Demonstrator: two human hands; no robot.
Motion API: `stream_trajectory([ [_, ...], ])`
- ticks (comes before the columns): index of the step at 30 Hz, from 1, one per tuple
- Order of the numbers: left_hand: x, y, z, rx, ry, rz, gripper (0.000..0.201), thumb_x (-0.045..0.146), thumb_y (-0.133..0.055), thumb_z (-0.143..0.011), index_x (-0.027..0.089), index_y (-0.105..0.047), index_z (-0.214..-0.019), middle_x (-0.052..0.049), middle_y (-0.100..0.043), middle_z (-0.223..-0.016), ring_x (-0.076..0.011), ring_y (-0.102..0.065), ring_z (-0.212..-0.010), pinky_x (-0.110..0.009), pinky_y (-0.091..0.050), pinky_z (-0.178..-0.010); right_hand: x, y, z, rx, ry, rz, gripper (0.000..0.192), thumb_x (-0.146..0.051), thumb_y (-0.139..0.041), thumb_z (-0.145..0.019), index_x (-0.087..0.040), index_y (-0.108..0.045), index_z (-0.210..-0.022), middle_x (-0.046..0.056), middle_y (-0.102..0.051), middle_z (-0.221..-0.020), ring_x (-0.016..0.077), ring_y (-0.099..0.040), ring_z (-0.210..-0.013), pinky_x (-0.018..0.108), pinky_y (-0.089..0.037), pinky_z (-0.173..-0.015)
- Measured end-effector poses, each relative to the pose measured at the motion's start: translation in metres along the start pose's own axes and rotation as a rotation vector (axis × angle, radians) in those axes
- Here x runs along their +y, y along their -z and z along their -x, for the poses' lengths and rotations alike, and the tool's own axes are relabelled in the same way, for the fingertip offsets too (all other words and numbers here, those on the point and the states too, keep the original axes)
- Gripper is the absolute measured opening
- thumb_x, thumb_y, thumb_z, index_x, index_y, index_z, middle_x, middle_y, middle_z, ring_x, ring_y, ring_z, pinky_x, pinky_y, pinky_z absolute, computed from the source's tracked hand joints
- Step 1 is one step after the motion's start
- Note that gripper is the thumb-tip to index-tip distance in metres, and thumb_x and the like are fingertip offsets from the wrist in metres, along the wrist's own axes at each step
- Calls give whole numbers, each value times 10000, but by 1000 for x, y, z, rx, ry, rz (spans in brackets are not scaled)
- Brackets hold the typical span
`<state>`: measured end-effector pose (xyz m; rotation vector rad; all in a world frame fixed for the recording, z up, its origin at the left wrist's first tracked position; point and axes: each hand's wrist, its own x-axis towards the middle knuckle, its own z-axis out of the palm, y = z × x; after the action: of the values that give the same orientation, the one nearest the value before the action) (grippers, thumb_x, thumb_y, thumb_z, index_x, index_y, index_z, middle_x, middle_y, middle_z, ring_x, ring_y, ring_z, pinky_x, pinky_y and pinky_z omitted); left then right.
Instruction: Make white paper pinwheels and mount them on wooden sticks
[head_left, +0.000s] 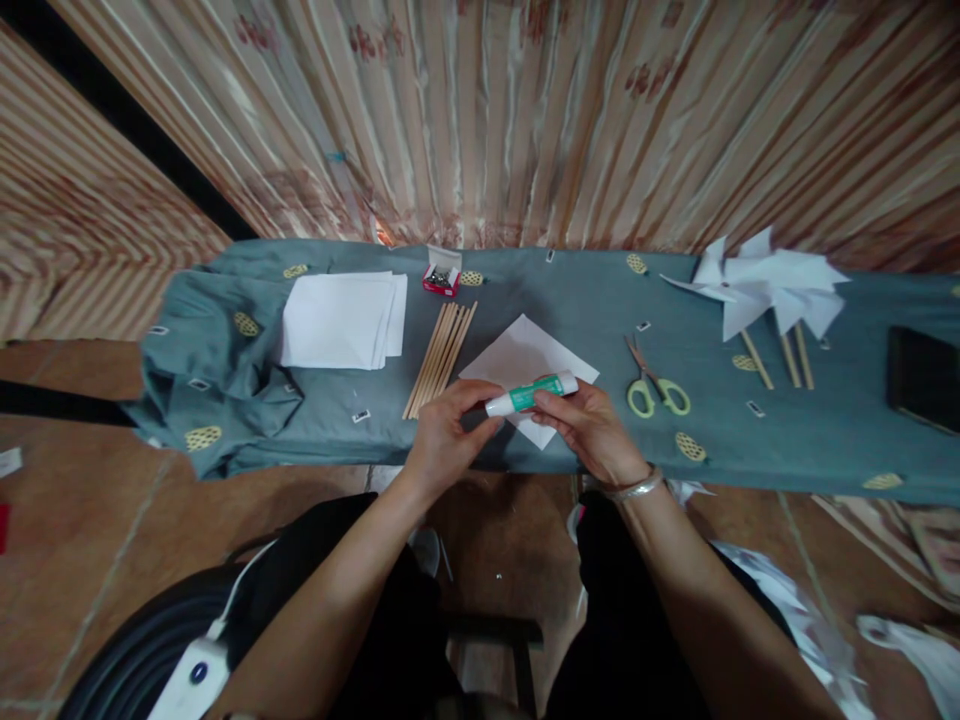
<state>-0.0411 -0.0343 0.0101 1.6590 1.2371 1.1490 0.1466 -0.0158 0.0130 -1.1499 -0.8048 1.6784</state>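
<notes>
A green and white glue stick is held level between my hands, above a white paper square lying with one corner toward me. My left hand pinches its left white end between thumb and forefinger. Around the green barrel and right end my right hand is closed, with a bracelet at the wrist. Left of the paper lie several wooden sticks side by side. Scissors with green handles rest to the right, blades pointing away.
A stack of white paper lies at the left. Behind the sticks stands a small red box with metal bits. Paper pinwheels on sticks and a dark flat object are on the right. A patterned curtain hangs behind the cloth-covered table.
</notes>
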Motion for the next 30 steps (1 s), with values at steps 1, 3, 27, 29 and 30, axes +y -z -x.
stream_trajectory([
  [1,0,-1,0,-1,3,-9,233,168,-692,-770,187,-717,-1000,-68,-722,-1010,-197,-663,-952,-343,-522,-897,2,-1,0,-4,1,13,354,-387,-894,-552,-189,-687,-759,-14,-740,-756,114,-687,-673,217,-549,-642],
  [3,0,-2,1,-8,15,-9,254,179,-697,-765,195,-720,-1017,-67,-730,-1024,-203,-668,-955,-352,-521,-903,6,-3,-2,-17,6,45,357,-406,-882,-569,-189,-684,-772,-8,-743,-759,124,-691,-680,236,-551,-656],
  [27,-38,74,-11,297,-67,-744,432,296,-693,-783,216,-631,-1203,-94,-647,-1212,-324,-525,-1146,-489,-419,-997,7,48,12,16,565,981,240,-315,-583,-887,-264,-702,-1088,74,-702,-1173,246,-630,-1106,471,-462,-1016],
  [29,-29,51,-6,190,-254,-688,422,267,-674,-822,237,-598,-1236,-83,-610,-1269,-297,-513,-1170,-477,-419,-1010,10,47,16,-53,620,1084,293,-287,-517,-921,-253,-670,-1169,88,-641,-1297,261,-555,-1242,514,-411,-1080],
  [30,-24,37,-3,83,-344,-650,367,235,-643,-847,232,-606,-1213,-87,-613,-1266,-286,-520,-1168,-470,-431,-1000,11,46,18,-76,632,1121,312,-273,-491,-932,-252,-656,-1196,90,-620,-1330,263,-533,-1270,526,-400,-1093],
])
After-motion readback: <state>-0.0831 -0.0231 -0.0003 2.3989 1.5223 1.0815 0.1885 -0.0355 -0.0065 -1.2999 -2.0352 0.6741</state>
